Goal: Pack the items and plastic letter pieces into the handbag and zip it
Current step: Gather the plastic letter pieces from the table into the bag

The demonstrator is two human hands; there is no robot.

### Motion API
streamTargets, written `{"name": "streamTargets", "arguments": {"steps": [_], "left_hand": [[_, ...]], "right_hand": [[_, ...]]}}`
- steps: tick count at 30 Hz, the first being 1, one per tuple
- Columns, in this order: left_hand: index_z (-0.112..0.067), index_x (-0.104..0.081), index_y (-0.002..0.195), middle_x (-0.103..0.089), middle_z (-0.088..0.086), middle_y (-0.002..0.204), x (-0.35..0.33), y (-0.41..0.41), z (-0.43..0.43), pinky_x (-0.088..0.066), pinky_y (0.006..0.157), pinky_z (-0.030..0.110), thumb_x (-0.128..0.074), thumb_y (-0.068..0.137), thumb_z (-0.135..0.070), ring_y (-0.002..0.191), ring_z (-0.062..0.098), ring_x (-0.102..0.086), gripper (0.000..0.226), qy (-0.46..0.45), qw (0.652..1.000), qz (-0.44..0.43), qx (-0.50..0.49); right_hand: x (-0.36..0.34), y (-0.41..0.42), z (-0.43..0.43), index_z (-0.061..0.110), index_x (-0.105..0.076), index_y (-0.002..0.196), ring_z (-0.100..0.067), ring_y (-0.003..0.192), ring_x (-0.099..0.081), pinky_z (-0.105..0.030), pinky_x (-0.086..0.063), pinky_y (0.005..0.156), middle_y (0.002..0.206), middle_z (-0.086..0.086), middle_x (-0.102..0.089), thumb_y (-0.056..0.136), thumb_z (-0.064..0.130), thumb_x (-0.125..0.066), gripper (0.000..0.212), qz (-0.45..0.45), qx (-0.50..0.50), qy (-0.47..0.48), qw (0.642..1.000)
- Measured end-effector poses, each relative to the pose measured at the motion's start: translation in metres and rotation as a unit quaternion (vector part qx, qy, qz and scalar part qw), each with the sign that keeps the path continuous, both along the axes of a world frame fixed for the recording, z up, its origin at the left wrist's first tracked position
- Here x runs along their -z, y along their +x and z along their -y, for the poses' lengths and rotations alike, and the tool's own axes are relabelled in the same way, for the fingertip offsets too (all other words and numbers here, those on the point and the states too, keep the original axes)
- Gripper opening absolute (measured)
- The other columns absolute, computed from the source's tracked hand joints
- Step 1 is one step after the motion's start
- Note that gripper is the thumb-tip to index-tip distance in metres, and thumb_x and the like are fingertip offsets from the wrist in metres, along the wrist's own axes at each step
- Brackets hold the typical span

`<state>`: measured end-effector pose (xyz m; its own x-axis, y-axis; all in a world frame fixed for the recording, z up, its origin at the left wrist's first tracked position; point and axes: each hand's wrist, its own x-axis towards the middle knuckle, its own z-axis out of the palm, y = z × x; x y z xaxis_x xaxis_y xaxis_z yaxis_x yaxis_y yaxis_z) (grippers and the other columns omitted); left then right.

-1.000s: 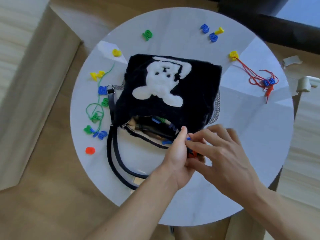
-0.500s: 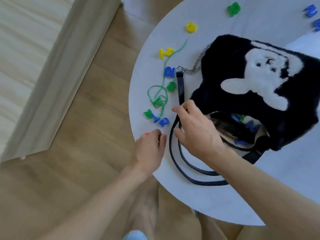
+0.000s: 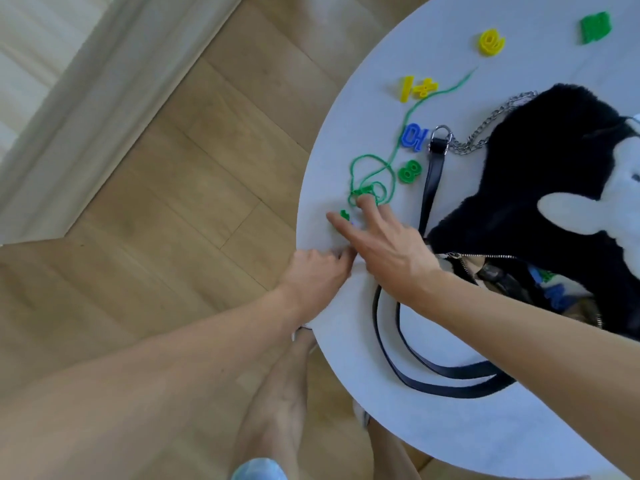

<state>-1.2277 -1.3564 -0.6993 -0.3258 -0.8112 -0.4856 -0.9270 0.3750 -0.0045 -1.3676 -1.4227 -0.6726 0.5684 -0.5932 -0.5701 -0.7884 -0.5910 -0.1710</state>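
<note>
A: Right hand (image 3: 384, 251), fingers spread, presses the green pieces (image 3: 362, 195) tangled in green string (image 3: 372, 171); left hand (image 3: 317, 270) curled at the table (image 3: 433, 427) edge.

B: Handbag (image 3: 540, 188) lies open beside them. Risk: string drags pieces off.

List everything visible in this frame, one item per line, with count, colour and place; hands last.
table: 1, white, round, right half of view
handbag: 1, black furry with white figure, on the table at right, zip open
strap: 1, black, looped on the table near the front edge
chain: 1, silver, from strap ring to bag
yellow pieces: 3, far left of the table
blue piece: 1, beside the strap ring
green pieces: at least 3 on the table, one far back
green string: 1, coiled by the fingers
pieces in bag: blue and green, count unclear
floor: wood, left
left hand: at the table edge, closed
right hand: fingers on the green pieces by the string
</note>
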Motion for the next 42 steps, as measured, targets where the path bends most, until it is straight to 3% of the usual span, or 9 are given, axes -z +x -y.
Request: {"name": "streamTargets", "arguments": {"steps": [8,11,20,26,30,34,37,40,42], "left_hand": [[-0.024,-0.069,0.094,-0.056,-0.007,0.057,-0.002,0.007,0.003,-0.024,0.039,0.020,-0.075,0.074,-0.057,0.038,0.011,-0.052,0.039,0.026,0.997,-0.010,0.073],[-0.013,-0.053,0.110,-0.052,-0.001,0.069,-0.001,0.006,-0.001,-0.030,0.044,0.023,-0.047,0.095,-0.018,0.053,0.016,-0.057,0.016,0.064,0.986,0.000,0.154],[-0.003,-0.040,0.120,-0.043,0.006,0.079,-0.002,-0.008,0.004,-0.016,0.042,0.026,-0.038,0.093,-0.007,0.061,0.017,-0.047,0.028,0.090,0.979,0.003,0.181],[-0.011,-0.036,0.104,-0.044,0.004,0.079,-0.004,-0.003,-0.003,-0.026,0.046,0.024,-0.014,0.075,0.006,0.065,0.011,-0.047,0.041,0.089,0.969,-0.024,0.231],[-0.009,-0.034,0.107,-0.035,0.007,0.079,0.000,-0.002,-0.003,-0.029,0.048,0.025,-0.025,0.081,0.016,0.064,0.012,-0.035,0.037,0.092,0.943,-0.010,0.320],[-0.007,-0.034,0.111,-0.038,0.008,0.078,-0.002,0.002,0.007,-0.028,0.048,0.028,-0.037,0.090,0.009,0.063,0.014,-0.043,0.027,0.096,0.928,0.005,0.361],[-0.010,-0.035,0.112,-0.045,0.005,0.080,-0.007,0.002,0.015,-0.024,0.045,0.031,-0.033,0.099,-0.011,0.061,0.021,-0.050,0.014,0.105,0.958,-0.037,0.266],[-0.014,-0.039,0.092,-0.047,0.000,0.064,-0.012,0.000,0.019,-0.036,0.048,0.035,-0.043,0.097,-0.025,0.052,0.025,-0.043,0.012,0.134,0.969,-0.206,-0.023],[-0.015,-0.049,0.082,-0.050,-0.001,0.055,-0.025,-0.011,0.025,-0.036,0.044,0.029,-0.048,0.096,-0.021,0.046,0.018,-0.041,0.015,0.230,0.837,-0.386,-0.312]], "right_hand": [[0.000,0.002,0.019,0.019,-0.038,0.137,-0.029,0.106,-0.042,-0.034,-0.035,0.054,0.140,-0.016,-0.029,0.081,-0.011,-0.047,0.064,0.037,-0.061,0.027,0.997],[0.004,0.004,0.017,0.019,-0.039,0.133,-0.029,0.103,-0.042,-0.034,-0.036,0.054,0.137,-0.016,-0.029,0.078,-0.013,-0.050,0.065,0.048,-0.048,0.029,0.997],[-0.004,0.000,0.015,0.018,-0.045,0.126,-0.027,0.084,-0.043,-0.035,-0.041,0.054,0.118,-0.011,-0.034,0.078,-0.003,-0.057,0.054,0.135,0.151,0.044,0.978],[-0.031,-0.028,0.018,0.031,-0.052,0.116,-0.006,0.074,-0.058,-0.013,-0.047,0.068,0.107,-0.003,-0.043,0.078,0.013,-0.066,0.044,0.298,0.415,0.078,0.856],[-0.049,-0.060,0.007,0.034,-0.055,0.109,-0.019,0.070,-0.063,-0.039,-0.063,0.065,0.100,-0.007,-0.047,0.077,0.012,-0.072,0.042,0.372,0.557,0.146,0.728],[-0.062,-0.078,-0.018,0.035,-0.058,0.104,-0.013,0.068,-0.064,-0.032,-0.059,0.061,0.089,-0.003,-0.051,0.079,0.007,-0.074,0.040,0.402,0.606,0.185,0.661],[-0.069,-0.089,-0.031,0.028,-0.059,0.110,-0.011,0.065,-0.065,-0.029,-0.057,0.063,0.087,-0.002,-0.051,0.084,-0.002,-0.072,0.041,0.428,0.631,0.201,0.615],[-0.080,-0.099,-0.037,0.021,-0.058,0.115,-0.013,0.065,-0.064,-0.030,-0.057,0.065,0.085,-0.001,-0.053,0.086,-0.006,-0.069,0.041,0.465,0.633,0.220,0.579],[-0.088,-0.105,-0.039,0.021,-0.058,0.116,-0.015,0.066,-0.061,-0.030,-0.055,0.065,0.088,-0.004,-0.053,0.084,-0.005,-0.069,0.043,0.492,0.617,0.254,0.559]]}}
